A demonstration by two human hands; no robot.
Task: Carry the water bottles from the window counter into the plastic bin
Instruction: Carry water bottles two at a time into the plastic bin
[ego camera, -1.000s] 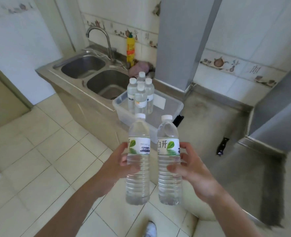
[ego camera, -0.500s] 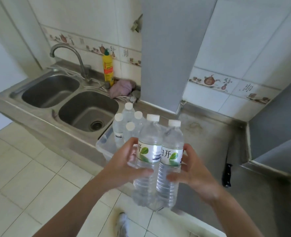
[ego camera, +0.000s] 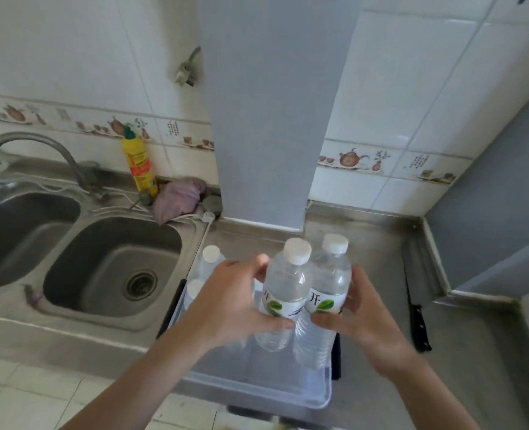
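Along the tiled wall runs a steel counter (ego camera: 365, 243) with a double sink (ego camera: 111, 265) at its left end, a curved tap (ego camera: 36, 150) behind it. Right of the sink sits the clear plastic bin (ego camera: 257, 389), near the counter's front edge. Over the bin, the left hand (ego camera: 232, 302) grips one water bottle (ego camera: 283, 290) and the right hand (ego camera: 362, 321) grips a second bottle (ego camera: 328, 287), both upright and touching. Behind the left hand, white caps of bottles already in the bin (ego camera: 210, 254) show. A yellow detergent bottle (ego camera: 137, 164) and a pink cloth (ego camera: 179, 197) rest by the wall.

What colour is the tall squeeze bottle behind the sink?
Yellow with a green cap, clear in the head view: the squeeze bottle.
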